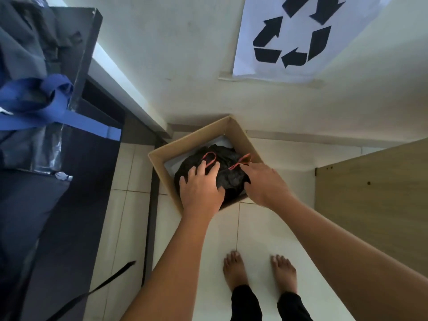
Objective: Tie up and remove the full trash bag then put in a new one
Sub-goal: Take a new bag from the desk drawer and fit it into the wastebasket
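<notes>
A full black trash bag [228, 173] sits inside an open cardboard box [240, 133] on the tiled floor by the wall. Two red drawstring loops [209, 158] stick out of the bag's top, one to the left and one to the right. My left hand [200, 188] rests on the bag's left side, fingers spread, fingertips by the left loop. My right hand [262, 184] reaches over the box's right rim, its fingertips at the right red loop [240, 162]; whether it pinches the loop is hidden.
A recycling sign [294, 35] hangs on the wall above the box. A dark table [76, 158] with grey cloth and a blue strap [53, 117] stands to the left. A wooden panel [375, 195] is at right. My bare feet [259, 272] stand behind the box.
</notes>
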A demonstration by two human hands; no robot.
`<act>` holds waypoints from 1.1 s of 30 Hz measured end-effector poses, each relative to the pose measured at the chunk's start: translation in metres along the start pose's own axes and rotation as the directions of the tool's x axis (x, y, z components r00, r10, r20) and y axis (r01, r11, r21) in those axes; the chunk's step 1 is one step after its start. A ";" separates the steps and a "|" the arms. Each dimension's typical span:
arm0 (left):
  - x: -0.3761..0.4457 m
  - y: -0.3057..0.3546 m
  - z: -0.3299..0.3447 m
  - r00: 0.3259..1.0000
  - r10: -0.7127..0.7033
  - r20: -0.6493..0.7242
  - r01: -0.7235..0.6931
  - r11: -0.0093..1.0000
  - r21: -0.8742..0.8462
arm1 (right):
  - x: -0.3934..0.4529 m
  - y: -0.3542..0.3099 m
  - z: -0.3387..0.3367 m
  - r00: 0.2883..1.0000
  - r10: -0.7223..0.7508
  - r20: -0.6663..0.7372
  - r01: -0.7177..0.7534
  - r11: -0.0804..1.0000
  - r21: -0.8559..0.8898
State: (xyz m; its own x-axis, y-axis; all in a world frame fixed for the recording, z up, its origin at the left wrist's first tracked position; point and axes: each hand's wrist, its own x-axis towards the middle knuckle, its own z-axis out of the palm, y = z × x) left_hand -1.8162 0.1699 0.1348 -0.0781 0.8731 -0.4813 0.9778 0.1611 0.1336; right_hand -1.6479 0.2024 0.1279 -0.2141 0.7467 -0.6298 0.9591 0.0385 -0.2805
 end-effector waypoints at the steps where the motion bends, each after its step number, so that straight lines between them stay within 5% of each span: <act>1: -0.010 0.006 -0.002 0.999 0.016 -0.031 -0.016 1.000 0.009 | -0.015 0.001 -0.005 1.000 0.011 -0.020 -0.011 0.999 -0.034; 17: -0.269 0.171 -0.101 0.953 0.245 -0.178 -0.224 0.966 0.129 | -0.363 0.077 -0.084 0.912 0.138 -0.387 -0.149 0.989 0.000; 23: -0.401 0.289 -0.089 0.874 0.426 -0.233 -0.385 0.900 0.204 | -0.531 0.170 -0.067 0.813 0.279 -0.511 -0.226 0.960 0.165; 33: -0.574 0.550 -0.033 0.728 0.685 -0.033 -0.637 0.693 0.338 | -0.781 0.398 -0.003 0.563 0.680 -0.470 -0.498 0.733 0.463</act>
State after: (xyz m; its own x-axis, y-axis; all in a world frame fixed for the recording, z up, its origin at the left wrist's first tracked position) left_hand -1.2398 -0.2275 0.5127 0.6068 0.7609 -0.2300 0.7928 -0.6002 0.1059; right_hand -1.0982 -0.3635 0.5102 0.6187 0.7586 -0.2045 0.7237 -0.6516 -0.2274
